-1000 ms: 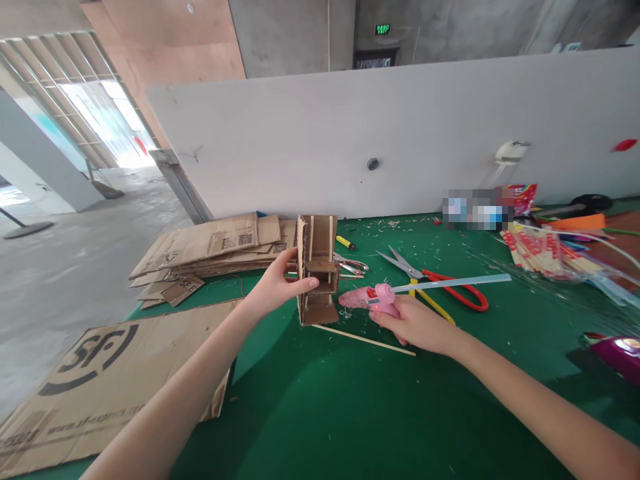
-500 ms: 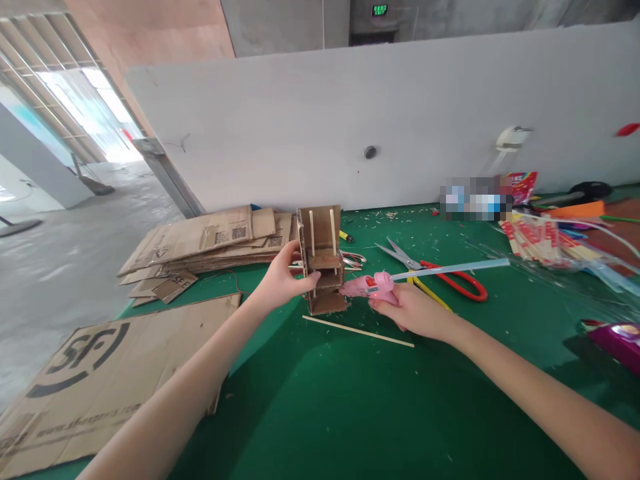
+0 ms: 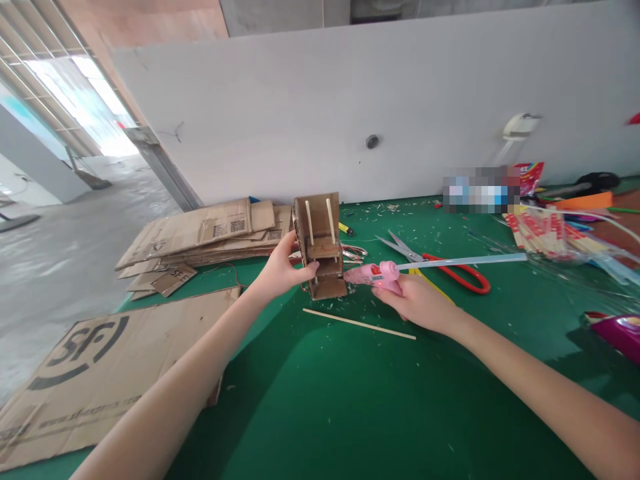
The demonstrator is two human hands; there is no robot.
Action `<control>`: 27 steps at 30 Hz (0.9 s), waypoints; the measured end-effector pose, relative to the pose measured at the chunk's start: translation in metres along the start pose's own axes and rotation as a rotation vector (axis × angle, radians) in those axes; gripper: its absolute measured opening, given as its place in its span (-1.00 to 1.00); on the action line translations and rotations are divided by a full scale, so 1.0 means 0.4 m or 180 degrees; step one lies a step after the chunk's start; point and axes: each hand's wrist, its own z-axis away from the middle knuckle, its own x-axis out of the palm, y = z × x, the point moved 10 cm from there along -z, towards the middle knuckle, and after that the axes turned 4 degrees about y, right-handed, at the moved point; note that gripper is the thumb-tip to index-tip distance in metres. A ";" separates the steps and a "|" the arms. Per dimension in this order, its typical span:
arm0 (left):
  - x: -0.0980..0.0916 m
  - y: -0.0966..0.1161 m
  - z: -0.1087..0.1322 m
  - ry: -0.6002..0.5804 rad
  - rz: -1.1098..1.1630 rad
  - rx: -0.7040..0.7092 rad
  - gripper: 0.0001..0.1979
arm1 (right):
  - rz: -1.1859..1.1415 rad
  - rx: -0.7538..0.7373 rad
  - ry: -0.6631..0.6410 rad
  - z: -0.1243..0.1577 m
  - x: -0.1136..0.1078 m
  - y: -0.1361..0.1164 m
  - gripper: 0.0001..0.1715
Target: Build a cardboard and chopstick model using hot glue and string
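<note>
My left hand (image 3: 284, 268) grips a small cardboard structure (image 3: 324, 250) by its left side, thumb in front and fingers behind. Two thin wooden sticks (image 3: 309, 223) stand in its upper part, and shelf-like pieces cross its middle. In my right hand (image 3: 425, 303) is a pink hot glue gun (image 3: 383, 275), with a long clear glue stick (image 3: 465, 261) jutting from its back. The gun's nozzle points left, close to the structure's lower right edge; whether it touches I cannot tell. One loose wooden stick (image 3: 359, 323) lies on the green table in front of the structure.
Behind the gun lie red-handled scissors (image 3: 457, 272). Cardboard sheets (image 3: 200, 233) are stacked at back left, with a large SF-printed sheet (image 3: 150, 360) nearer. Packaged sticks (image 3: 537, 233) and a purple object (image 3: 617, 333) are on the right. A white wall (image 3: 280, 120) borders the table.
The glue gun's nozzle has drawn slightly right, away from the structure's edge. The structure is tilted a little differently in my left hand. The camera view has shifted slightly.
</note>
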 end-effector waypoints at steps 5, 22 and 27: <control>-0.002 -0.004 0.001 0.0074 -0.0039 -0.0050 -0.41 | -0.0002 0.0023 -0.0020 0.003 0.002 0.005 -0.56; 0.012 -0.004 -0.004 0.0099 -0.0095 -0.0126 -0.38 | -0.0010 0.0136 0.0005 0.007 0.005 0.024 -0.55; 0.016 -0.001 -0.003 0.0060 -0.0073 -0.0118 -0.39 | 0.0057 -0.0014 0.0025 0.005 0.006 0.007 -0.56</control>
